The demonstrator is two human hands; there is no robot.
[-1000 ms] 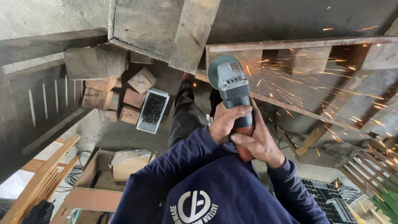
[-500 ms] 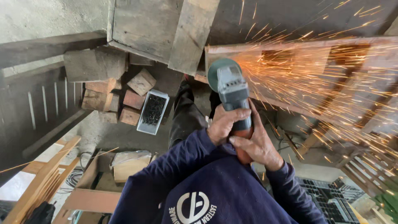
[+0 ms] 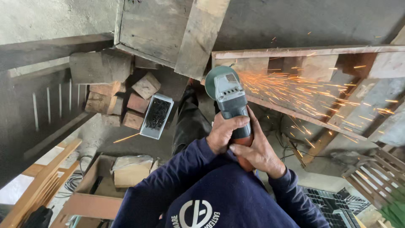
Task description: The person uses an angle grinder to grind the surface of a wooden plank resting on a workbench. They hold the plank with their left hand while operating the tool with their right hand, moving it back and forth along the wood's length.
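Both hands grip an angle grinder: the left hand (image 3: 223,131) wraps its grey body, the right hand (image 3: 257,153) clasps the orange rear handle. The angle grinder (image 3: 230,101) points away from the person, its green-guarded disc meeting a rusty metal frame (image 3: 303,51), and orange sparks (image 3: 295,90) spray rightward. A white tray of dark screws (image 3: 156,115) sits left, beside stacked wood blocks (image 3: 126,97).
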